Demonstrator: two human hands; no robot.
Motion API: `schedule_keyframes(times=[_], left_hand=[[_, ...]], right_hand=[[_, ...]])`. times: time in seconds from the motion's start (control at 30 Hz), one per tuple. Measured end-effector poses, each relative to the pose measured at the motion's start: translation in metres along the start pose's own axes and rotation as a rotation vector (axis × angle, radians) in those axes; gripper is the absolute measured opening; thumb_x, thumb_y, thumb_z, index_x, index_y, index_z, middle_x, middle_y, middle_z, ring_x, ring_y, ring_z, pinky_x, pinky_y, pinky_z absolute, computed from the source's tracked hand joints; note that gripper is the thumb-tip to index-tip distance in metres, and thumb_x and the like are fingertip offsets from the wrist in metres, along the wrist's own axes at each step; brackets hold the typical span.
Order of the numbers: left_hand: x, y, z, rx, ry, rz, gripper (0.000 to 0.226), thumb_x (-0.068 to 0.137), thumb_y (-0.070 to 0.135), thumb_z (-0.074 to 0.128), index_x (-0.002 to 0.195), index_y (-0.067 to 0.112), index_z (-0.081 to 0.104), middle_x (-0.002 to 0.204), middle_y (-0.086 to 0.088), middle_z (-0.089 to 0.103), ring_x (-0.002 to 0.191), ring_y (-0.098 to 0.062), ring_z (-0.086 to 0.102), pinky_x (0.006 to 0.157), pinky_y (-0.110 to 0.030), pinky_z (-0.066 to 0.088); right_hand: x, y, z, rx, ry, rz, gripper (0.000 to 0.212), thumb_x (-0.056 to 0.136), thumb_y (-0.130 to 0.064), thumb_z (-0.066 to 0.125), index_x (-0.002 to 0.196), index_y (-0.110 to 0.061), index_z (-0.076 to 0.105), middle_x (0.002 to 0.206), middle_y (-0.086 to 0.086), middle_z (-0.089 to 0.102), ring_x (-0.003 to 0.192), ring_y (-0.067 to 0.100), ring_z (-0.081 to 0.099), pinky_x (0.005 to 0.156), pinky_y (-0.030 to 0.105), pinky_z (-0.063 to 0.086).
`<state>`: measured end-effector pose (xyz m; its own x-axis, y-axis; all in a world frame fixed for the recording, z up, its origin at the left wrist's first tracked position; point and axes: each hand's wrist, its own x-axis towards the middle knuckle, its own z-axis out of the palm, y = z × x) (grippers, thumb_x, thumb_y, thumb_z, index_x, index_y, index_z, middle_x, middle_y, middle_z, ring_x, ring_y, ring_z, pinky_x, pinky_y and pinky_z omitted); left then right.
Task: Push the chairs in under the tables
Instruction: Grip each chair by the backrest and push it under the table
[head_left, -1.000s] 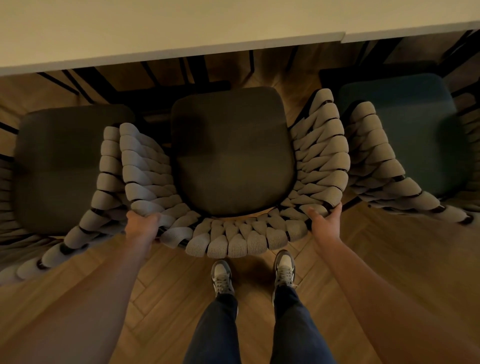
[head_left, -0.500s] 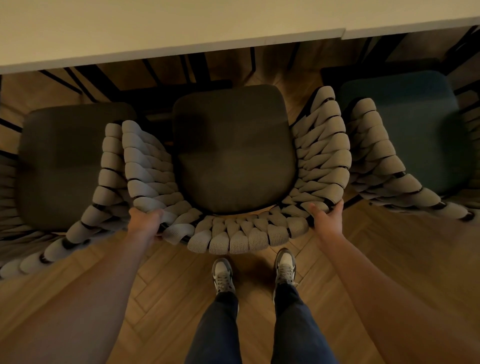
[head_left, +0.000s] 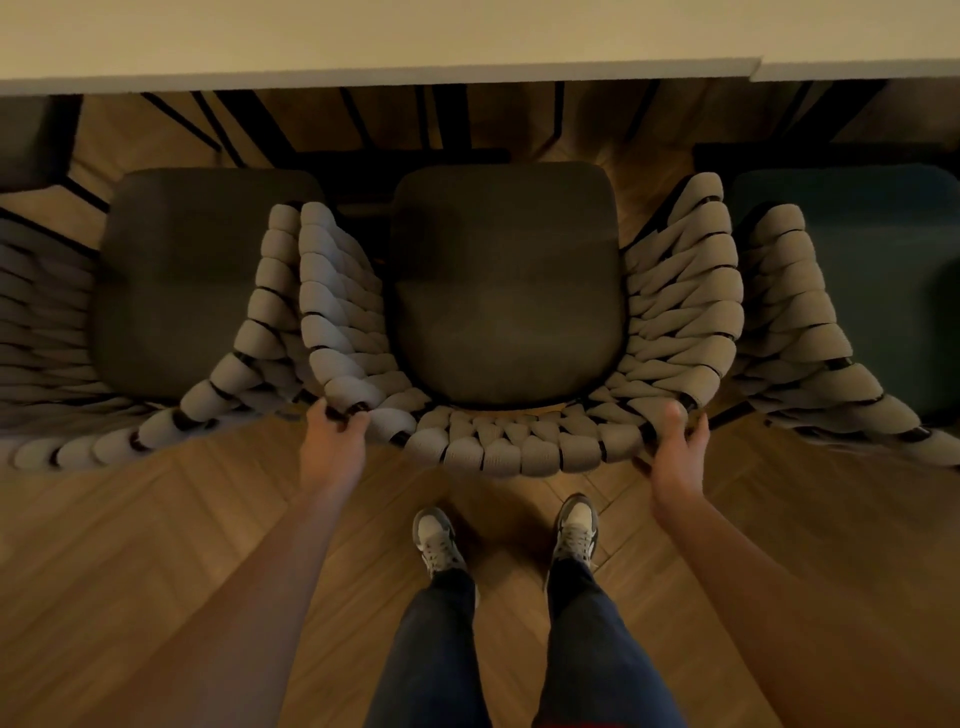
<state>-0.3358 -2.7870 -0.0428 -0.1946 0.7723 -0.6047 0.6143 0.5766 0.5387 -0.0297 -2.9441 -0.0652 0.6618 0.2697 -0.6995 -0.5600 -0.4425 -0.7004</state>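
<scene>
middle chair edges closer to desk | left hand grip curled on backrest, right hand grip looser on it | seat still short of desk edge; more pushing needed

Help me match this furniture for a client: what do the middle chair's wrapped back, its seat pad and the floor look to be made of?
The middle chair's back looks like thick grey woven cord, matt, looped round a dark frame that shows between the wraps. Its seat pad seems dark matt fabric upholstery; the weave is too dim to tell. The floor appears wood or wood-look planks in herringbone, with slight sheen.
</scene>
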Motion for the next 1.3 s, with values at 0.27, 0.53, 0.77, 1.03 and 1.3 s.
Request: schedule_keyframes(times=[0.27,0.53,0.77,1.03,1.3], left_hand=[[-0.013,-0.053,-0.043,-0.034,0.003,0.000,0.025,0.099,0.037,0.052,0.117,0.021,0.059,0.096,0.008,0.061,0.094,-0.017,0.060,0.082,-0.038,0.050],[0.021,-0.105,-0.131,-0.227,-0.029,-0.040,0.013,0.099,0.025,0.053,0.095,0.022,0.065,0.098,-0.001,0.069,0.095,-0.018,0.066,0.081,-0.037,0.053],[0.084,-0.118,-0.218,-0.320,0.111,-0.160,0.015,0.101,0.022,0.050,0.092,0.019,0.062,0.096,-0.008,0.066,0.086,-0.021,0.062,0.073,-0.036,0.051],[0.189,-0.159,-0.308,-0.283,0.309,-0.392,0.045,0.093,0.042,0.051,0.119,0.005,0.057,0.103,-0.011,0.063,0.095,-0.032,0.062,0.088,-0.050,0.053],[0.269,-0.159,-0.379,-0.106,0.453,-0.466,0.079,0.090,0.048,0.056,0.150,0.007,0.023,0.149,-0.018,0.038,0.126,-0.043,0.047,0.100,-0.057,0.044]], right_hand=[[-0.088,0.076,0.039,-0.258,0.032,-0.046,0.024,0.105,-0.035,0.042,0.109,-0.016,0.056,0.107,0.006,0.065,0.101,0.019,0.062,0.091,0.040,0.050],[-0.175,0.111,0.177,-0.374,-0.265,-0.109,0.007,0.101,-0.027,0.053,0.098,-0.023,0.059,0.099,0.000,0.066,0.100,0.020,0.064,0.091,0.041,0.053],[-0.209,0.117,0.279,-0.407,-0.447,-0.025,0.023,0.099,-0.034,0.057,0.120,-0.025,0.056,0.110,-0.006,0.064,0.106,0.014,0.063,0.098,0.047,0.053],[-0.203,0.120,0.406,-0.307,-0.394,0.100,0.067,0.095,-0.038,0.064,0.151,-0.031,0.029,0.136,-0.001,0.053,0.126,0.024,0.053,0.104,0.050,0.048],[-0.195,0.113,0.484,-0.171,-0.147,0.204,0.075,0.093,-0.031,0.066,0.155,-0.024,0.024,0.151,0.008,0.044,0.133,0.030,0.048,0.109,0.050,0.043]])
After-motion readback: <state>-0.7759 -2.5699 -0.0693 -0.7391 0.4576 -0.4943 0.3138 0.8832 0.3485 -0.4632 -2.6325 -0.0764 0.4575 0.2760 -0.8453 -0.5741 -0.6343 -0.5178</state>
